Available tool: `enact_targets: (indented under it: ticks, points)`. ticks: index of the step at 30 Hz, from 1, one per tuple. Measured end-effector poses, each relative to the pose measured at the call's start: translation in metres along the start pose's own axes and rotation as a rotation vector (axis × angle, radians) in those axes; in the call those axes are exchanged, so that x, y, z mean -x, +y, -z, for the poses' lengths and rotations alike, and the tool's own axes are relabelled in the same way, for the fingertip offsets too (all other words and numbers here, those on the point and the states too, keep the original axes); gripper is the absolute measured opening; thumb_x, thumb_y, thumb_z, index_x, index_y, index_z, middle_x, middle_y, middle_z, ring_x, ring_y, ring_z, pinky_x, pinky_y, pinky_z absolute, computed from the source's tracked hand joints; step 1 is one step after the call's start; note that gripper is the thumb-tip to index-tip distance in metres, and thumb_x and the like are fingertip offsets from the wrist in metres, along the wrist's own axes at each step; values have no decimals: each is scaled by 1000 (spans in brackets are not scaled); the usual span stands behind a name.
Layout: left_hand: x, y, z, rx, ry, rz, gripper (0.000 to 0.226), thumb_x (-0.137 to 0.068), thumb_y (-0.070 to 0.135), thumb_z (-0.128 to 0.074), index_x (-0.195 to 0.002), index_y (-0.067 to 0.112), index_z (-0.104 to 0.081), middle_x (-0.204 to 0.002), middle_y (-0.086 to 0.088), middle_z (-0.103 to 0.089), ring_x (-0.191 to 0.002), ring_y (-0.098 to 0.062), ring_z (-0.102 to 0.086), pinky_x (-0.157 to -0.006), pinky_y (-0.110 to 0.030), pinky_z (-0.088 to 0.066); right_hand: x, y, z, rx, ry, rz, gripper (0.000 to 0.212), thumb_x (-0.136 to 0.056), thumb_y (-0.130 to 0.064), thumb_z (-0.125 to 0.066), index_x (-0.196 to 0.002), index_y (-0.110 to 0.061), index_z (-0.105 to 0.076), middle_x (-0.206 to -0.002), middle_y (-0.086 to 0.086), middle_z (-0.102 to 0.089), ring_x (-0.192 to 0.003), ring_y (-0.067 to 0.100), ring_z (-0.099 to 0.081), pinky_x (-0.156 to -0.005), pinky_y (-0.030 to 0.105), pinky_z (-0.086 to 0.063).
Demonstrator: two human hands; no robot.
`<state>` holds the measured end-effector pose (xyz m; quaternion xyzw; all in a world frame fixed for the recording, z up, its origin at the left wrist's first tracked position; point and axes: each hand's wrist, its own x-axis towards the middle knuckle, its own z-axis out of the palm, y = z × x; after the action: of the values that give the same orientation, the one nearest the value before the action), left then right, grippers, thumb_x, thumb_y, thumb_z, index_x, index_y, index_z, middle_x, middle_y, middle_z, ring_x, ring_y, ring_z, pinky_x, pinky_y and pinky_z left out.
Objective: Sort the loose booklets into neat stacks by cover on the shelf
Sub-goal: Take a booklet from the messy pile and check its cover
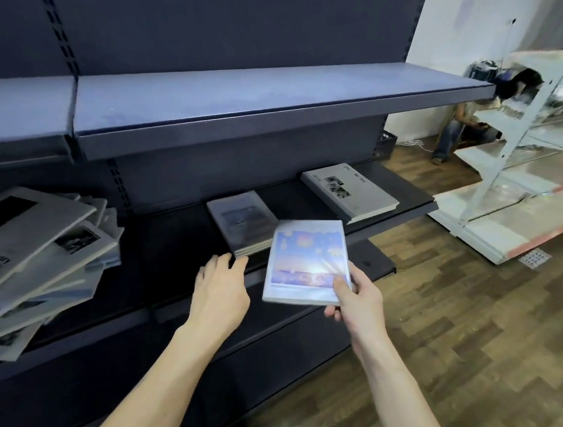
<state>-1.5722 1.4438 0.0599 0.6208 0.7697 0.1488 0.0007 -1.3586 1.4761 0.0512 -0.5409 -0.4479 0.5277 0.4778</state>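
I am holding a thin booklet with a blue sky cover (307,262) pinched in my right hand (353,297), my left hand (220,288) relaxed open, while two neat stacks (243,222) are lying on the dark metal shelf (409,201) and the big loose grey pile (33,258) is waiting.

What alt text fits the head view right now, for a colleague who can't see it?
The right hand holds a sky-cover booklet above the dark shelf, near a small neat stack; the left hand reaches open toward that stack. A messy grey pile lies left, a grey stack right.
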Motion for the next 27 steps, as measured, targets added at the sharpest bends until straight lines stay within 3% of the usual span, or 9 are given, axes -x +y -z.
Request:
enact_targets:
  ticks: [10, 18, 22, 27]
  points:
    - [-6, -10, -15, -35, -56, 187, 56, -93, 7, -44, -147, 20, -38, -147, -9, -39, -138, -31, -32, -113, -40, -28, -50, 11, -14, 26, -136, -66, 24, -102, -19, -54, -123, -31, -55, -100, 7, -70, -48, 13, -50, -46, 22, -45]
    - [-55, -25, -27, -8, -93, 300, 56, -93, 10, -43, -147, 25, -36, -150, -7, -36, -129, -31, -40, -109, -41, -33, -103, 11, -50, 136, -222, -34, 35, -103, -17, -48, -137, -22, -55, -105, 5, -71, -46, 12, -46, -45, 23, -43]
    - [-82, -35, -34, 31, -144, 339, 55, -96, 14, -40, -148, 29, -32, -154, -8, -30, -135, -35, -35, -108, -45, -35, -133, 5, -68, 236, -247, 10, 31, -104, -20, -46, -134, -21, -56, -93, 5, -70, -43, 9, -44, -43, 22, -41]
    - [-104, -43, -36, 47, -195, 373, 52, -100, 19, -36, -151, 26, -27, -156, -6, -24, -141, -33, -25, -116, -42, -24, -163, 2, -91, 274, -260, 40, 27, -104, -16, -42, -125, -14, -59, -71, 3, -59, -42, 7, -44, -42, 26, -38]
